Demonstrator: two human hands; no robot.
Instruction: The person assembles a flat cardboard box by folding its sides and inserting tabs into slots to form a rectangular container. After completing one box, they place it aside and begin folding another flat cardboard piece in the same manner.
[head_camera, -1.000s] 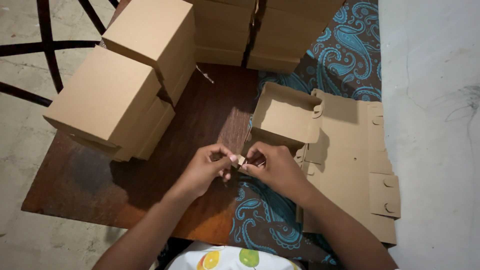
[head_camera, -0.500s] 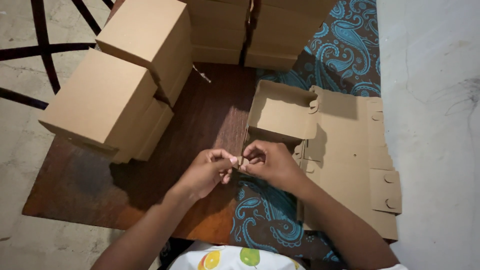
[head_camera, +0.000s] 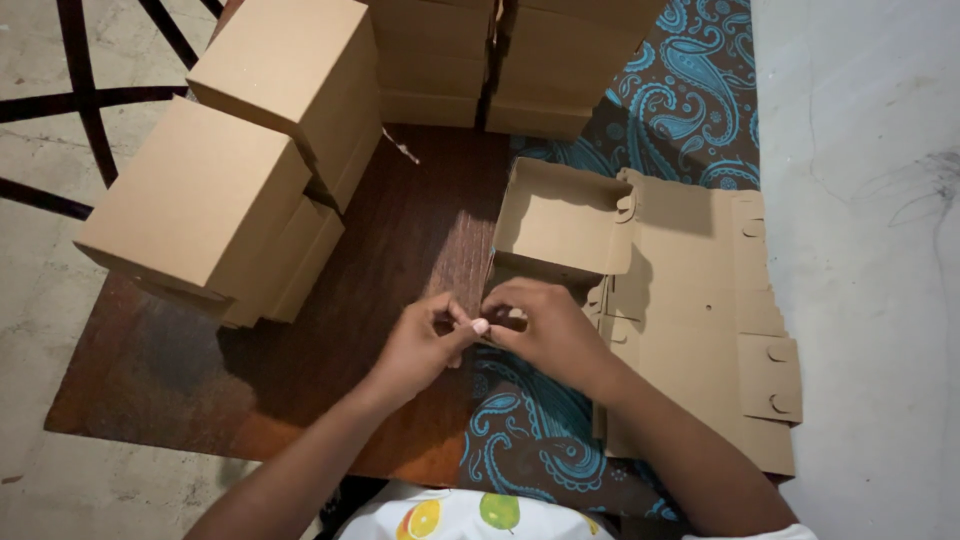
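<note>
Just before both hands (head_camera: 490, 335), the half-folded cardboard box (head_camera: 560, 222) sits empty.

Closed boxes (head_camera: 215, 205) stack left on the board (head_camera: 390, 260); the half-folded box (head_camera: 655, 290) lies right on the cloth (head_camera: 690, 90).

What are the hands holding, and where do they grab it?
Both the left hand and right hand pinch something tiny between their fingertips; what it is cannot be told.

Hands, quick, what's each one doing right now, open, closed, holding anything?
Left hand: fingers pinched shut on a small thing between both hands; what it is cannot be told.
Right hand: curled closed, pinching the same small thing, beside the half-folded cardboard box.
</note>
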